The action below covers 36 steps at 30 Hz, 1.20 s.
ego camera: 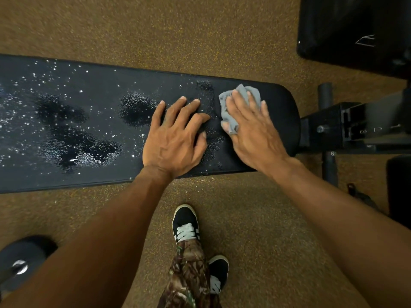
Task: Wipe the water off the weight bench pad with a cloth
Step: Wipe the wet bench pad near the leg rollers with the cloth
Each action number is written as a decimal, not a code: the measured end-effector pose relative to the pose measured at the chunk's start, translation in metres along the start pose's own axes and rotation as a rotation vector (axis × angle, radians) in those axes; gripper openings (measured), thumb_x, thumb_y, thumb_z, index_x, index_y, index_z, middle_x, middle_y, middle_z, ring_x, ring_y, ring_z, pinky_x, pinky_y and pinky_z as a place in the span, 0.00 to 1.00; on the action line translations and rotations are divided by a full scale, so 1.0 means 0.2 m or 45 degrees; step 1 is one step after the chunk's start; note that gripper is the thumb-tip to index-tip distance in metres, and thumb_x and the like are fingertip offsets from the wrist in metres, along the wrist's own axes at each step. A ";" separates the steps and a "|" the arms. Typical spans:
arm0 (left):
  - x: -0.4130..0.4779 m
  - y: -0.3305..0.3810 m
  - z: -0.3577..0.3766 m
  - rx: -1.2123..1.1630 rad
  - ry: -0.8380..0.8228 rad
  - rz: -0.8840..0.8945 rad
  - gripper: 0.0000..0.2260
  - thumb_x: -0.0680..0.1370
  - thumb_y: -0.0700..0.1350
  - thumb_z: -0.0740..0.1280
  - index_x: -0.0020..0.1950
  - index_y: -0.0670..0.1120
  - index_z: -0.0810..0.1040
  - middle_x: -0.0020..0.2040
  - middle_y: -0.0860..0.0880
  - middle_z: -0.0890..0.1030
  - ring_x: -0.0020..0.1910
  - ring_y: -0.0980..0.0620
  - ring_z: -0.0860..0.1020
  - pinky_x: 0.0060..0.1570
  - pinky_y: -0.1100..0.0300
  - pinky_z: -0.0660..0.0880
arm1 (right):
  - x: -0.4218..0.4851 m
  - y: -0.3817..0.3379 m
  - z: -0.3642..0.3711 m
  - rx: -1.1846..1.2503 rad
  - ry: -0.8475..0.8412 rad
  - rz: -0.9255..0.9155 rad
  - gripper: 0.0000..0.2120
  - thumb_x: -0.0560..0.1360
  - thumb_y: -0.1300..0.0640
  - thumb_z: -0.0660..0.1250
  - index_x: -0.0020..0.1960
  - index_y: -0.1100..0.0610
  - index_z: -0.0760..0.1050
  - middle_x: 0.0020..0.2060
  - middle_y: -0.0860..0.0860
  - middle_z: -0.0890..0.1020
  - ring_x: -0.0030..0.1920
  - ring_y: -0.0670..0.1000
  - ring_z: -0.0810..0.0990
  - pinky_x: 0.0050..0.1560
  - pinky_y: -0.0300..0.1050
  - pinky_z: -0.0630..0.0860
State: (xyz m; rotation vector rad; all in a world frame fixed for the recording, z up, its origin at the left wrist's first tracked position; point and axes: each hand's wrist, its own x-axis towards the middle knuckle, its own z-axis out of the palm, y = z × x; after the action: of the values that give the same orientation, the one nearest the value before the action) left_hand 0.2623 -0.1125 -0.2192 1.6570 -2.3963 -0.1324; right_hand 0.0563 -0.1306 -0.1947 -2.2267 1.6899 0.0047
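Soft, limp grey cloth [242,94], bunched at the slick wet black vinyl bench pad [93,90]'s 3 o'clock end, is pressed under right hand [251,130]'s straight fingers, thumb perhaps tucked in; left hand [175,138] rests flat, released.

Place: a gym.
Centre: a long black padded weight bench pad [93,85].
3 o'clock: its black steel frame [333,123], bolted.
All round: speckled rubber floor [155,30].
1 o'clock: another black pad [347,25].
8 o'clock: a dark round weight [20,261], metal hub.
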 end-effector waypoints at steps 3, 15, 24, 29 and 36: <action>0.00 0.00 0.01 0.001 0.004 0.001 0.18 0.82 0.54 0.58 0.69 0.51 0.76 0.75 0.47 0.73 0.77 0.43 0.66 0.77 0.38 0.59 | -0.07 -0.03 0.04 0.034 0.000 -0.070 0.28 0.83 0.54 0.58 0.80 0.57 0.55 0.80 0.52 0.54 0.80 0.56 0.47 0.78 0.61 0.46; 0.00 0.00 0.00 0.001 0.009 -0.004 0.17 0.82 0.54 0.58 0.69 0.52 0.76 0.76 0.48 0.72 0.78 0.44 0.66 0.77 0.39 0.59 | -0.06 0.08 0.00 0.000 -0.010 -0.145 0.27 0.83 0.54 0.58 0.80 0.57 0.56 0.80 0.53 0.55 0.80 0.57 0.48 0.78 0.62 0.46; 0.00 0.00 0.00 0.008 0.007 -0.009 0.17 0.82 0.54 0.58 0.68 0.52 0.76 0.76 0.49 0.73 0.77 0.44 0.67 0.77 0.40 0.59 | 0.01 0.01 -0.02 0.123 0.024 -0.031 0.26 0.84 0.51 0.55 0.79 0.59 0.56 0.80 0.55 0.55 0.80 0.59 0.46 0.78 0.61 0.44; 0.00 0.00 0.00 0.001 0.008 -0.010 0.17 0.82 0.54 0.58 0.68 0.52 0.76 0.75 0.48 0.73 0.77 0.44 0.67 0.76 0.40 0.59 | -0.24 0.10 0.02 -0.057 -0.073 -0.263 0.29 0.83 0.52 0.58 0.80 0.55 0.53 0.80 0.51 0.53 0.80 0.53 0.47 0.78 0.59 0.46; 0.00 0.00 0.00 0.005 0.010 -0.014 0.17 0.82 0.54 0.58 0.68 0.52 0.75 0.75 0.48 0.73 0.77 0.44 0.67 0.77 0.40 0.59 | -0.14 -0.02 0.05 0.049 -0.015 -0.027 0.30 0.83 0.52 0.58 0.81 0.57 0.51 0.81 0.52 0.49 0.80 0.56 0.42 0.79 0.59 0.42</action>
State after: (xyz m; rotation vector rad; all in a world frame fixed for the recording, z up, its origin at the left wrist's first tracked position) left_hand 0.2620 -0.1129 -0.2196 1.6693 -2.3832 -0.1229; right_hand 0.0535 -0.1012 -0.1973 -2.2116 1.6465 -0.0193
